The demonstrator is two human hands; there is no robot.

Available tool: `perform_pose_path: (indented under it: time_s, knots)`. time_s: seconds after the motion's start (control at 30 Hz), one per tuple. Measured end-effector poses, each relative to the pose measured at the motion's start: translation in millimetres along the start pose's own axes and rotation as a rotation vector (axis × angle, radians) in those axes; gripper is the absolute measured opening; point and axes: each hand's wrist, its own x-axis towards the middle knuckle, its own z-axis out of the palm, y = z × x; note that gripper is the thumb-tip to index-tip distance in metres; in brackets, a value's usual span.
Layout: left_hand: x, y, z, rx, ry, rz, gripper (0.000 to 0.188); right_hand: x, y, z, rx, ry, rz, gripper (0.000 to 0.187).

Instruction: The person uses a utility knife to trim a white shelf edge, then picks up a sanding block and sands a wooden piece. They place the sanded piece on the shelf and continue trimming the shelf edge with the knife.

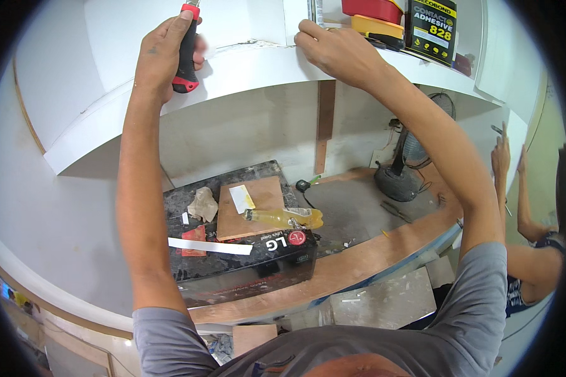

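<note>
My left hand (160,53) is wrapped round a red and black utility knife (187,60), held upright in front of the white shelf (245,66). The knife's metal tip runs up out of view at the top edge. My right hand (339,53) is at the shelf's front edge, beside the foot of a white upright panel (295,22). Its fingers are bent and pressed together; what they hold, if anything, is hidden. Just right of it on the shelf are red and yellow containers (377,25), a dark tool (387,41) and a black adhesive tin (431,28).
Below the shelf, a black carton (245,276) bears a wooden board (264,191), a bottle of yellow liquid (289,218), a crumpled cloth (202,204) and a white strip (210,246). A black fan (399,179) and pliers (396,212) are further right. Another person (534,264) appears at far right.
</note>
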Motion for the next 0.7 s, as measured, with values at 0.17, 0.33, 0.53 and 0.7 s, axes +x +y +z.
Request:
perform_pose_path:
  time_s: [0.17,0.33,0.53,0.7]
  knots:
    - [0.2,-0.8,-1.1,0.011,0.003,-0.002,0.054,-6.7,16.9,8.1,0.064,0.002,0.082,0.023]
    - [-2.8,1.6,3.6,0.026,0.041,0.003,0.055,-39.4,42.3,1.8,0.340,0.234,0.212,0.022]
    - [-3.1,-0.4,3.5,0.060,0.065,-0.012,0.059,-23.4,2.0,5.9,0.302,0.260,0.170,0.015]
    - [1.3,-2.4,1.9,0.043,0.060,-0.022,0.060,-9.8,8.7,14.6,0.220,0.180,0.119,0.014]
